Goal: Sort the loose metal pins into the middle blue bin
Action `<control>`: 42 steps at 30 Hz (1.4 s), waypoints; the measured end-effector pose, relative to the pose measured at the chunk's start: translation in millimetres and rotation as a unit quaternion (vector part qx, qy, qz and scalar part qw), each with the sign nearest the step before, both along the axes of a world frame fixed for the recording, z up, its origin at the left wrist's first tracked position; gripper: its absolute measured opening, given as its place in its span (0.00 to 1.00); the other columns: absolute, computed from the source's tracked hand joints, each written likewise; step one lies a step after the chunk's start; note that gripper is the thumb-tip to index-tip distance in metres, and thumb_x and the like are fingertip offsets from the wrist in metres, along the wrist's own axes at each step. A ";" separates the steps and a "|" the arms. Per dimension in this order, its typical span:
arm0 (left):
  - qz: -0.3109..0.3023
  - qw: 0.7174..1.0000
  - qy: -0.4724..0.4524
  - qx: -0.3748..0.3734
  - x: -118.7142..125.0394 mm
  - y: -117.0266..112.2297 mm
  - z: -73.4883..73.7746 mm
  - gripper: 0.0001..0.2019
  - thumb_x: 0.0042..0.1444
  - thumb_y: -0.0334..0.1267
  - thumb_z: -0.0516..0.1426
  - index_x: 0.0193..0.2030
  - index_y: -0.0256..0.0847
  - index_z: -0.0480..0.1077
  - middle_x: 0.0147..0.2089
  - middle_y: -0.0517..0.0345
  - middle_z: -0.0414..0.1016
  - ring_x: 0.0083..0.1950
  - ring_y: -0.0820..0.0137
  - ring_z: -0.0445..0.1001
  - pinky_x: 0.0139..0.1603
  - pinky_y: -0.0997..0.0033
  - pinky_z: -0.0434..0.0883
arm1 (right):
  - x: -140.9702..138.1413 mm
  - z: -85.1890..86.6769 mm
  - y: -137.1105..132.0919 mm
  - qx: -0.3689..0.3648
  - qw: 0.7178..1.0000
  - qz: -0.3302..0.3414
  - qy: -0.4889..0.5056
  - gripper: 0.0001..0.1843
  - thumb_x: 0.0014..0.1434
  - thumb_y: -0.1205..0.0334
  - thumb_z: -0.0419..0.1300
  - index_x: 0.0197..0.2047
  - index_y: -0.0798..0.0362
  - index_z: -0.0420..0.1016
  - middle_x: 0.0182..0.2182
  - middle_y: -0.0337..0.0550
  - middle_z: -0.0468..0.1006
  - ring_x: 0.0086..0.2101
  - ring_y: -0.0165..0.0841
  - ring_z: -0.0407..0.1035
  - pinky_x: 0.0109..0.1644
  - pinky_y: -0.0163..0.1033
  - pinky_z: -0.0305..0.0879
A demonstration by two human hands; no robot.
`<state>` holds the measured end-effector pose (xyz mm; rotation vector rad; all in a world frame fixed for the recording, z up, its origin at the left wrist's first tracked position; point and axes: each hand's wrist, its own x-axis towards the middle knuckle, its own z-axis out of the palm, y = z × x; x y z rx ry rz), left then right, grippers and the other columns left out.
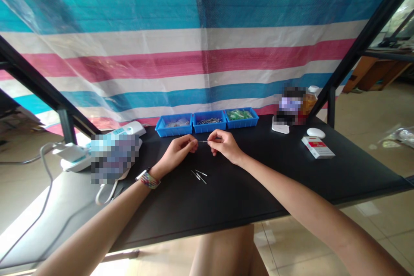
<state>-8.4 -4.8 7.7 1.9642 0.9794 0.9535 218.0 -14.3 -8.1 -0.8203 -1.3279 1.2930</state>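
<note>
My left hand and my right hand meet above the black table, both pinched on one thin metal pin held level between the fingertips. A beaded band sits on my left wrist. A few loose metal pins lie on the table just below my hands. Behind them stand three blue trays: the left tray with pale parts, the middle tray with dark metal pieces, the right tray with green parts.
A white device with a cable sits at the table's left. A red-and-white box, a white oval object and a bottle lie at the right. A striped tarp hangs behind. Black frame struts slant on both sides.
</note>
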 end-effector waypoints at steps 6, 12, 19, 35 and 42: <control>0.003 1.000 0.018 0.007 1.0 -1.1 1.8 0.25 0.68 0.60 0.58 0.33 0.39 0.76 0.32 0.55 0.79 0.34 0.67 0.77 0.39 0.70 0.75 | 0.6 -1.9 -0.2 -0.001 1.000 0.001 0.003 0.11 0.50 0.60 0.71 0.34 0.53 0.74 0.26 0.33 0.74 0.22 0.28 0.70 0.22 0.33 0.71; 0.004 0.999 0.031 0.011 2.5 -2.1 4.2 0.26 0.68 0.60 0.57 0.31 0.39 0.76 0.31 0.54 0.80 0.34 0.67 0.78 0.38 0.70 0.75 | 1.7 0.7 -0.7 0.006 1.000 0.008 0.004 0.12 0.49 0.59 0.72 0.33 0.53 0.74 0.26 0.33 0.74 0.22 0.27 0.70 0.22 0.33 0.71; 0.011 0.998 0.057 0.023 0.2 0.5 0.3 0.27 0.69 0.60 0.56 0.30 0.39 0.76 0.29 0.56 0.79 0.33 0.68 0.76 0.38 0.70 0.71 | 2.3 0.4 -3.7 0.019 1.000 0.013 -0.010 0.12 0.50 0.60 0.72 0.33 0.53 0.74 0.25 0.33 0.74 0.23 0.28 0.71 0.24 0.33 0.72; 0.004 0.999 0.036 -0.013 -0.2 1.5 -2.6 0.29 0.71 0.63 0.52 0.32 0.39 0.75 0.28 0.56 0.77 0.32 0.67 0.75 0.38 0.69 0.72 | 27.0 5.4 32.9 0.147 0.946 -0.228 -0.178 0.14 0.57 0.62 0.62 0.44 0.53 0.84 0.45 0.48 0.81 0.22 0.26 0.65 0.29 0.39 0.70; 0.002 0.999 0.034 -0.013 1.6 0.6 -0.6 0.29 0.70 0.62 0.53 0.31 0.39 0.75 0.27 0.56 0.76 0.31 0.67 0.74 0.38 0.69 0.71 | 13.7 9.4 4.3 0.228 0.933 -0.090 -0.264 0.08 0.58 0.69 0.61 0.35 0.52 0.83 0.34 0.42 0.79 0.26 0.29 0.66 0.33 0.38 0.65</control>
